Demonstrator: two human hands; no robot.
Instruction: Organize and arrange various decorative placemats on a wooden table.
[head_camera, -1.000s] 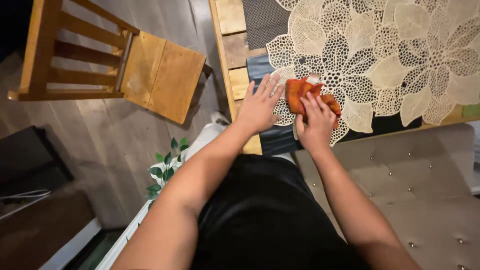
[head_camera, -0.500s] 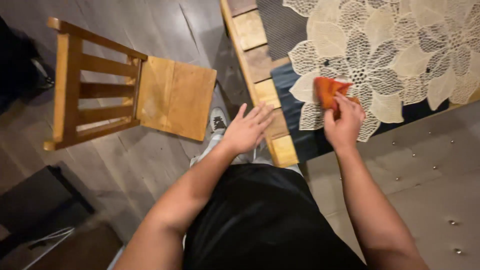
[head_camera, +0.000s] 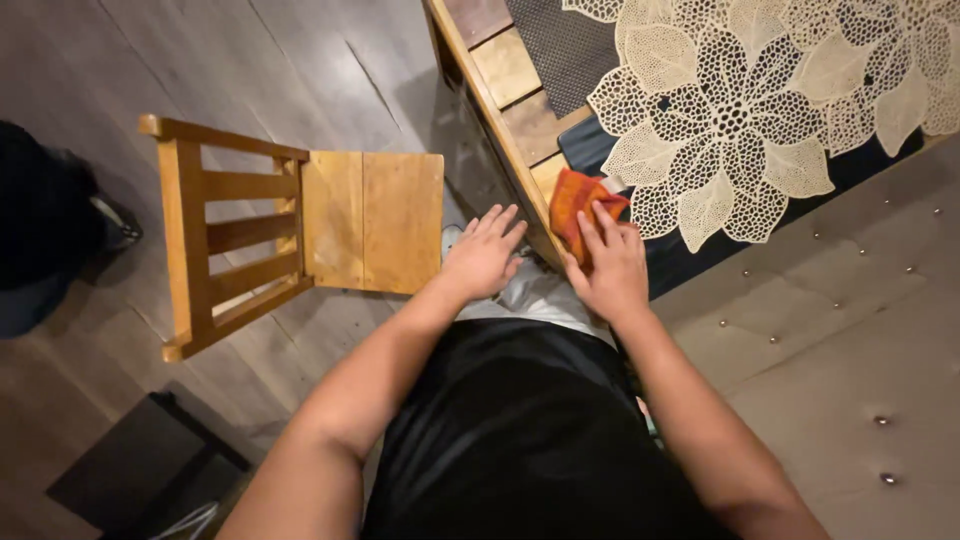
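Observation:
My right hand (head_camera: 606, 263) presses an orange cloth (head_camera: 577, 203) against the wooden table edge (head_camera: 505, 140), fingers spread flat over it. My left hand (head_camera: 483, 254) hovers open just off the table's edge, above the floor, near the seat of a wooden chair (head_camera: 370, 220). A cream lace doily with a flower pattern (head_camera: 760, 110) lies on the table past the cloth, on a dark mat (head_camera: 600, 145).
The wooden chair's slatted back (head_camera: 215, 235) faces left on the grey plank floor (head_camera: 250, 60). A beige tufted seat with metal studs (head_camera: 850, 330) is at the right. A dark object (head_camera: 40, 225) lies at the far left, a black box (head_camera: 130, 470) at the lower left.
The cloth and my right hand slid from on the doily down to the table's edge. My left hand came off the table and now hangs beside it. The view shifted left.

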